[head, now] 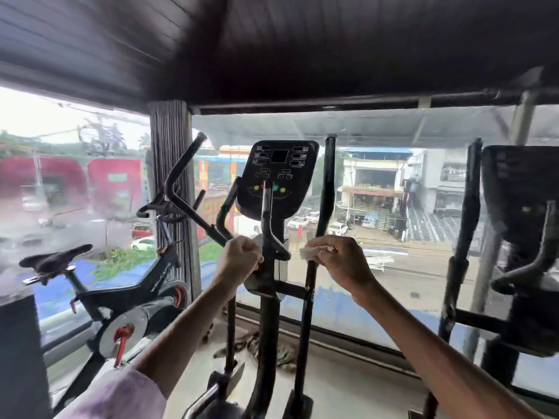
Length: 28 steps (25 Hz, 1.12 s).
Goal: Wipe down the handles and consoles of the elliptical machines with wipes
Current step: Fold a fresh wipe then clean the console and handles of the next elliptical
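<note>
The white wipe (309,253) sits bunched against the right-hand moving handle (325,189) of the middle elliptical, right where the black bar meets the fist. The right hand (340,258) is curled around wipe and bar together, the tissue poking out on the inner side of the fingers, toward the machine's centre post. Over on the other side, the left hand (242,257) is clenched around the left moving handle (184,179), gripping it low down, no wipe showing there. Between the two fists runs the centre post with its fixed grips, and above it the black console (278,173), tilted back toward the camera, coloured buttons along its lower edge. To the left stands a spin bike (121,297) with a black saddle; to the right, a second elliptical (520,237), blurred. Beyond the big window (393,207), a wet street and parked cars.
</note>
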### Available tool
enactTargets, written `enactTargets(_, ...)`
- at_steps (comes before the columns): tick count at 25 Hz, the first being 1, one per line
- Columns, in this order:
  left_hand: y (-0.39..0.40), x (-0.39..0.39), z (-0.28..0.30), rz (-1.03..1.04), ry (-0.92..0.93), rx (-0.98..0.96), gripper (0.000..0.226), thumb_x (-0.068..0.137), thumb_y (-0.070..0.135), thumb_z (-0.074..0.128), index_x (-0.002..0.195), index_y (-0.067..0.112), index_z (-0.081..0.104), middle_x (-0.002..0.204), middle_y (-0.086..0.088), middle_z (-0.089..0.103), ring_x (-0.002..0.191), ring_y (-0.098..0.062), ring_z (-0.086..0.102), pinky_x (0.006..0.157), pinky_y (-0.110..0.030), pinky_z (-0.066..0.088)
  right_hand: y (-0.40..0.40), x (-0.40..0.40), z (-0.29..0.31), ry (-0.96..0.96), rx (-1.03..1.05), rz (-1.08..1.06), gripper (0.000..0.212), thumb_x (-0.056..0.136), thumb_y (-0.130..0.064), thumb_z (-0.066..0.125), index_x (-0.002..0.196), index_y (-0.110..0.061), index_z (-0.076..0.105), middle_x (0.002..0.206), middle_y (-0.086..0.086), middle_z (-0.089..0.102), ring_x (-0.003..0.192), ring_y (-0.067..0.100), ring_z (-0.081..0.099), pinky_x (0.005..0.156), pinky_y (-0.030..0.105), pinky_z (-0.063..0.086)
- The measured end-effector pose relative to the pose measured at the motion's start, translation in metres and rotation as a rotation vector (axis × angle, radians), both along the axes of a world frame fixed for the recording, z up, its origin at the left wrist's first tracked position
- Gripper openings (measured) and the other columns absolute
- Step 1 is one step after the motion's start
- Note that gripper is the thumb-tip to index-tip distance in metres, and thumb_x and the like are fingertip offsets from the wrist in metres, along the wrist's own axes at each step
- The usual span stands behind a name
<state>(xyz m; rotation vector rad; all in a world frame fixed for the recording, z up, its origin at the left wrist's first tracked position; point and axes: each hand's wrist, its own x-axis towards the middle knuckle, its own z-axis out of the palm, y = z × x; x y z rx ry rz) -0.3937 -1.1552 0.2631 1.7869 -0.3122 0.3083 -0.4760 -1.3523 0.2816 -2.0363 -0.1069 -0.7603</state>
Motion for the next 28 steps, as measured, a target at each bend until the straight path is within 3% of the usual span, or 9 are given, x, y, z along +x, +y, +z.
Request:
enactTargets(3,-0.015,0.108,0.012,0.012,-0.020,0.004,0.010,0.062,0.021,0.056,0.068,0.017,0.063,0.066,-0.002,0.069,0.069,-0.028,0.068,0.071,-0.046,0.058,-0.016,0.088,0.030,-0.093,-0.169,-0.118,0.032,0.087,0.008,0.053,0.100,-0.009,0.078,0.091,-0.001,0.076,0.086,0.009,0.072,0.083,0.018,0.057)
enactTargets(6,-0.041,0.206,0.032,0.059,-0.061,0.067,0.004,0.068,0.015,0.061,0.065,0.015,0.063,0.060,0.004,0.063,0.063,-0.020,0.062,0.061,-0.038,0.053,-0.045,0.165,0.072,-0.187,-0.263,-0.228,0.031,0.085,0.007,0.056,0.101,-0.008,0.078,0.096,0.004,0.078,0.088,0.009,0.071,0.089,0.021,0.055)
enactTargets(9,-0.077,0.285,0.056,0.120,-0.106,0.153,0.015,0.075,0.014,0.061,0.061,0.015,0.054,0.063,0.004,0.058,0.075,-0.030,0.063,0.064,-0.032,0.045,-0.079,0.226,0.108,-0.282,-0.348,-0.369,0.033,0.084,0.009,0.056,0.103,-0.007,0.078,0.100,0.007,0.078,0.094,0.013,0.071,0.082,0.002,0.042)
enactTargets(12,-0.117,0.351,0.080,0.225,-0.120,0.267,0.012,0.076,0.021,0.066,0.079,0.015,0.056,0.089,-0.005,0.063,0.094,-0.032,0.059,0.077,-0.035,0.045,-0.115,0.277,0.140,-0.381,-0.394,-0.453,0.038,0.082,0.013,0.052,0.107,-0.004,0.076,0.104,0.010,0.077,0.100,0.019,0.071,0.090,0.012,0.045)
enactTargets(14,-0.139,0.382,0.090,0.299,-0.123,0.339,0.030,0.076,0.031,0.070,0.097,0.015,0.054,0.108,-0.010,0.055,0.108,-0.034,0.052,0.085,-0.039,0.045,-0.135,0.306,0.162,-0.458,-0.411,-0.457,0.039,0.082,0.016,0.051,0.107,-0.001,0.075,0.105,0.013,0.076,0.100,0.017,0.070,0.092,0.013,0.045)
enactTargets(18,-0.163,0.428,0.091,0.468,-0.132,0.442,0.057,0.073,0.035,0.078,0.114,0.012,0.045,0.124,-0.018,0.038,0.108,-0.040,0.050,0.078,-0.046,0.052,-0.167,0.353,0.193,-0.578,-0.474,-0.489,0.035,0.083,0.015,0.055,0.107,0.001,0.076,0.107,0.017,0.075,0.103,0.029,0.071,0.090,0.018,0.044)
enactTargets(20,-0.167,0.443,0.080,0.475,-0.136,0.407,0.049,0.080,0.024,0.072,0.114,0.013,0.040,0.119,-0.019,0.045,0.097,-0.042,0.059,0.068,-0.043,0.051,-0.182,0.375,0.204,-0.654,-0.512,-0.487,0.032,0.082,0.014,0.057,0.105,0.001,0.076,0.106,0.018,0.075,0.100,0.032,0.071,0.089,0.023,0.046)
enactTargets(24,-0.168,0.456,0.068,0.549,-0.230,0.362,0.027,0.087,0.013,0.057,0.106,0.013,0.038,0.086,-0.016,0.063,0.081,-0.039,0.065,0.059,-0.036,0.042,-0.204,0.419,0.229,-0.717,-0.618,-0.475,0.027,0.082,0.010,0.062,0.104,0.000,0.075,0.104,0.019,0.075,0.097,0.035,0.070,0.087,0.037,0.056)
enactTargets(28,-0.170,0.458,0.066,0.576,-0.254,0.376,0.027,0.083,0.006,0.053,0.104,0.013,0.037,0.077,-0.011,0.058,0.076,-0.038,0.063,0.057,-0.035,0.040,-0.210,0.440,0.235,-0.545,-0.692,-0.384,0.030,0.087,0.004,0.058,0.114,0.000,0.073,0.116,0.021,0.072,0.108,0.038,0.068,0.095,0.048,0.054)
